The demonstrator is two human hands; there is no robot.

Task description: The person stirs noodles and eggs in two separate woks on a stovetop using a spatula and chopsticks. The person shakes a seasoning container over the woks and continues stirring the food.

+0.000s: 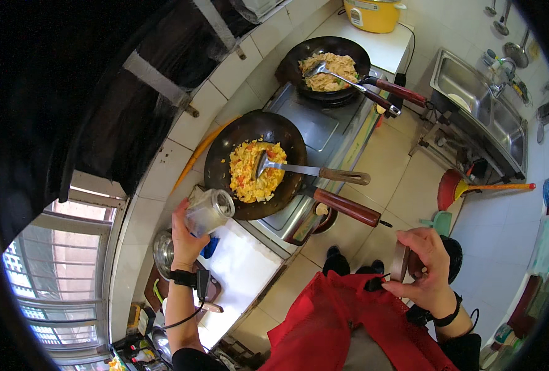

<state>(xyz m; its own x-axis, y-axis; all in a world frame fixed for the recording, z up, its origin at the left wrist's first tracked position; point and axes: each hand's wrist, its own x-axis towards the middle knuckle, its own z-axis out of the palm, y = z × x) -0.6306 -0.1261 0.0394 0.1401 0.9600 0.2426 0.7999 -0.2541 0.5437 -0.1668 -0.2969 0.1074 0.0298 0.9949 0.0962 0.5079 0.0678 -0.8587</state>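
My left hand (pixel 187 242) is closed round a clear glass jar (pixel 205 214), its mouth uncovered and tilted toward the near wok (pixel 220 162). Some pale stuff shows inside the jar, too unclear to name. In the wok lies scrambled egg with red bits (pixel 245 179), and a metal spatula (pixel 299 169) rests in it with its wooden handle over the rim. My right hand (pixel 434 263) pinches a round jar lid (pixel 399 262), seen nearly edge-on, off to the right above the floor.
A second wok (pixel 287 65) of pale food with a ladle (pixel 342 79) sits farther back on the gas stove (pixel 318 123). Both wok handles jut right. Beyond stand a yellow rice cooker (pixel 373 15) and a steel sink (pixel 451 74). A metal bowl (pixel 162 253) is beside my left wrist.
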